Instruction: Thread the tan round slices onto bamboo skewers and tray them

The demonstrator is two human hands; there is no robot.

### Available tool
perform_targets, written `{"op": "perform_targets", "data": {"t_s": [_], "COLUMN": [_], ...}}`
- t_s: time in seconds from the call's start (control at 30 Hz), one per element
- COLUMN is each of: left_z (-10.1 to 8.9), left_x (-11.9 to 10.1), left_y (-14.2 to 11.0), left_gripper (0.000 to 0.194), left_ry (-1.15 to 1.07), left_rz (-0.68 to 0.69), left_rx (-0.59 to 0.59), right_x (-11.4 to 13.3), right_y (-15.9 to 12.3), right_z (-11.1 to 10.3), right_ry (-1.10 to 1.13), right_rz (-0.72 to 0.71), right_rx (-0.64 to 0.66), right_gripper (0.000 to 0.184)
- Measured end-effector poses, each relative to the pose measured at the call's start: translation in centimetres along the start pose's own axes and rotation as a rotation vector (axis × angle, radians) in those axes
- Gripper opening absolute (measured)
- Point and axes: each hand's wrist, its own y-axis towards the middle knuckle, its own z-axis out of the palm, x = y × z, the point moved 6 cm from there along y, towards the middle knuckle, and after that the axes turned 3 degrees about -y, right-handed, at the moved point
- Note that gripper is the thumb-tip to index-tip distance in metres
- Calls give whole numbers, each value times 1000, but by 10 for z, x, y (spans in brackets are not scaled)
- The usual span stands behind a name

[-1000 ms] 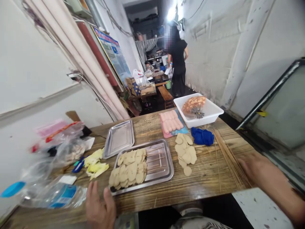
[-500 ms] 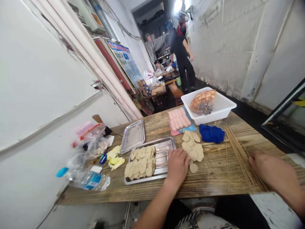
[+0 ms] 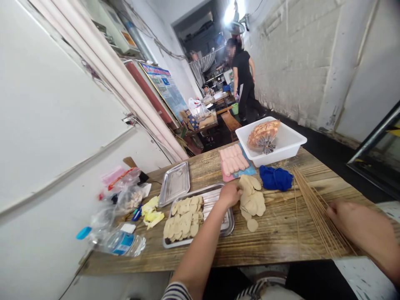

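My left hand [image 3: 229, 194] reaches over the right rim of a metal tray [image 3: 229, 223], its fingers closed at the left edge of a pile of thin beige slices [image 3: 253, 203]. They seem to pinch a slice there, partly hidden by the fingers. In the tray lie rows of skewered beige slices [image 3: 184, 223], sticks pointing right. At the right, my right hand [image 3: 350, 216] is curled closed beside a loose bundle of bamboo skewers [image 3: 315, 212]. One thin skewer appears to run into its fingertips. A single round slice [image 3: 252, 225] lies just below the pile.
Behind the pile are pink sausages [image 3: 233, 159], a blue cloth [image 3: 276, 178] and a white tub [image 3: 289, 143] holding a bagged food. Another metal tray [image 3: 175, 181], yellow wrappers [image 3: 152, 212], plastic bags [image 3: 128, 193] and a water bottle [image 3: 123, 243] stand left. A person [image 3: 243, 75] walks in the background.
My left hand has moved away from me, from the lower side of the slices to their upper left edge. My right hand stays by the skewers. The person behind has turned and stepped.
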Motion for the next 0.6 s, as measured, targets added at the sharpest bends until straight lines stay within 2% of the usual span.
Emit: {"op": "perform_targets", "data": {"t_s": [0.1, 0.3, 0.5, 0.6], "left_z": [3, 8, 9, 3], "left_x": [6, 18, 15, 11], "left_y": [6, 13, 9, 5], "left_gripper": [15, 16, 33, 29], "left_ry": [-43, -198, -367, -420], "left_rz": [-28, -50, -20, -7], "left_rx": [30, 54, 51, 52], "right_x": [0, -11, -25, -25], "right_y": [-3, -5, -3, -1], "right_z": [-1, 2, 10, 12], "right_ry": [-41, -68, -55, -19], "right_rz": [-12, 10, 52, 24], "right_rx": [111, 216, 217, 195], "right_gripper": [29, 25, 19, 21]}}
